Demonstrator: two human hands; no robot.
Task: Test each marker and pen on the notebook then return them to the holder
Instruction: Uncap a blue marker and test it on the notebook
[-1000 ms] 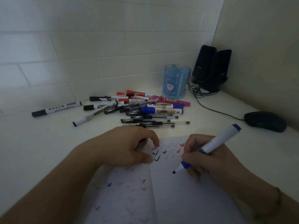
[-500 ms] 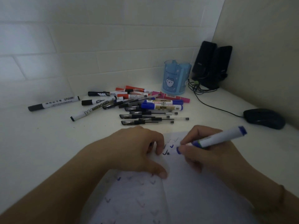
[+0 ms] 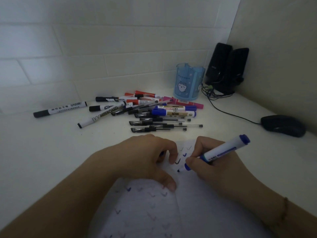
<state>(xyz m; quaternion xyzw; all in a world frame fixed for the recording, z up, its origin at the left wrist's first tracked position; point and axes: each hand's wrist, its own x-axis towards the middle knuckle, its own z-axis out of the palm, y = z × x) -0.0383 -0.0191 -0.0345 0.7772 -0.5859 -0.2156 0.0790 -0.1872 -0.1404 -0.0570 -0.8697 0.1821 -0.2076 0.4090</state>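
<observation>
An open notebook [image 3: 197, 212] with several small tick marks lies on the white desk in front of me. My right hand [image 3: 217, 170] grips an uncapped blue whiteboard marker [image 3: 223, 150], its tip touching the right page by a fresh blue mark. My left hand [image 3: 142, 160] rests on the left page with curled fingers; a bit of blue, apparently the marker's cap [image 3: 162, 153], shows under them. A pile of markers and pens [image 3: 154, 112] lies behind the notebook. The blue translucent holder [image 3: 187, 83] stands behind the pile near the wall, with nothing seen inside it.
Two black speakers [image 3: 226, 69] stand in the corner right of the holder, their cable running to a black mouse [image 3: 283, 125] at the right. One black marker [image 3: 60, 109] lies apart at the left. Tiled wall behind, plain wall on the right.
My right hand brought the marker up the page and set its tip down beside the ticks, where a new blue mark appears. My left hand stayed on the notebook.
</observation>
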